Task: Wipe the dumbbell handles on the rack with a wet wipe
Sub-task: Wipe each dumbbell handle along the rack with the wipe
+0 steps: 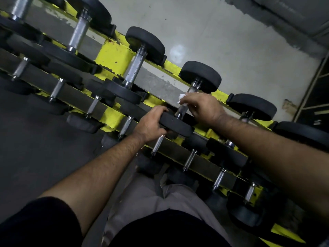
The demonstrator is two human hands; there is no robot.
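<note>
A yellow rack holds rows of black dumbbells with chrome handles. My right hand pinches a white wet wipe against the chrome handle of one dumbbell on the top row. That dumbbell's near black head is gripped at its rim by my left hand. Its far head rests on the rack's back rail. Much of the handle is hidden under my right hand.
More top-row dumbbells lie to the left and right of the one I touch. A lower row of smaller dumbbells runs under my forearms. A grey wall rises behind the rack; dark floor lies to the left.
</note>
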